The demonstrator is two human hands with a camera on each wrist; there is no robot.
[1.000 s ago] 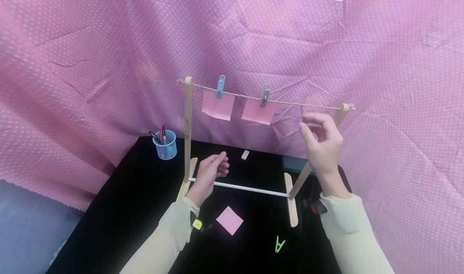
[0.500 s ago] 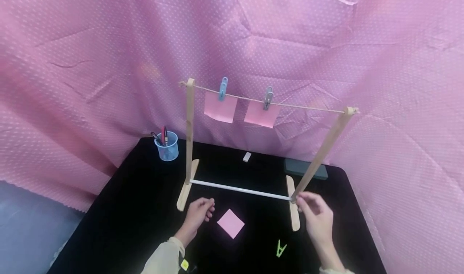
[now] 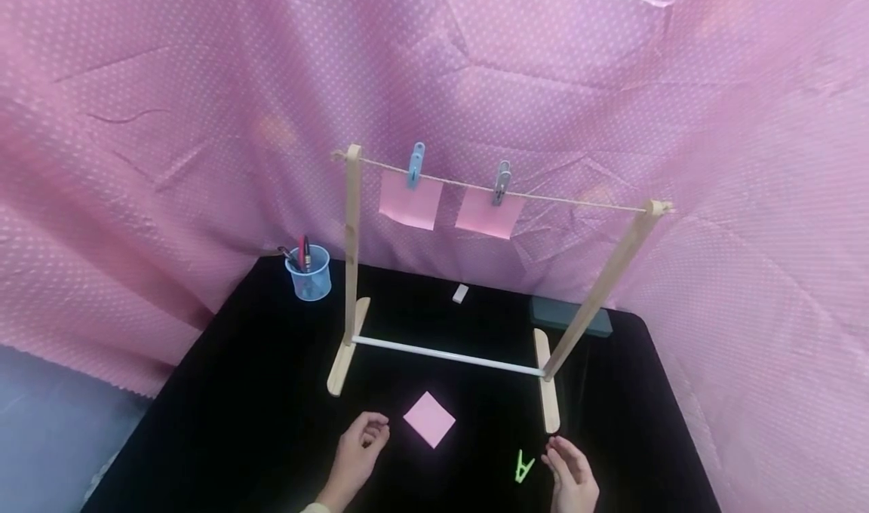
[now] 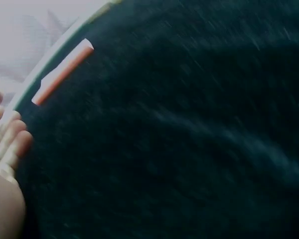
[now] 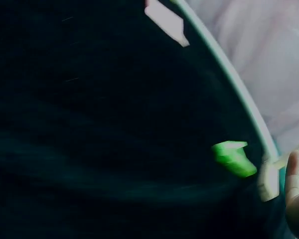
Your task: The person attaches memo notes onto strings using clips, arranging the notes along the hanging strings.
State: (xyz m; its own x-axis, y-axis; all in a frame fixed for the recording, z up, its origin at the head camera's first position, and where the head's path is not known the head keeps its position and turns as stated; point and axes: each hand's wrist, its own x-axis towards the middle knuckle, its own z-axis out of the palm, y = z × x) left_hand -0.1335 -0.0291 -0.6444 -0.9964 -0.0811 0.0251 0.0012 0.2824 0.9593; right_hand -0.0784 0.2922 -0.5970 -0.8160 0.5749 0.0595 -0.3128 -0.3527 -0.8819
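Observation:
My left hand (image 3: 356, 453) is over the black cloth, left of a pink sticky note pad (image 3: 429, 420) that lies turned like a diamond. Its fingers are loosely bent with nothing between them. To the right, my right hand (image 3: 574, 477) hovers beside a green clothespin (image 3: 523, 466), fingers relaxed and holding nothing. In the right wrist view the green clothespin (image 5: 234, 159) is blurred, left of the fingers (image 5: 293, 174). The left wrist view shows the pad (image 4: 65, 72) edge-on, beyond my left fingers (image 4: 15, 142).
A wooden frame (image 3: 351, 241) carries a string. From it hang two pink notes (image 3: 410, 205), pinned by a blue clothespin (image 3: 416, 164) and a grey clothespin (image 3: 502, 181). Behind are a pen cup (image 3: 311, 278), a white eraser-like block (image 3: 460, 293) and a dark box (image 3: 570, 317).
Both hands have come down from the frame toward the near part of the table. The right hand dropped from near the string to beside the green clothespin.

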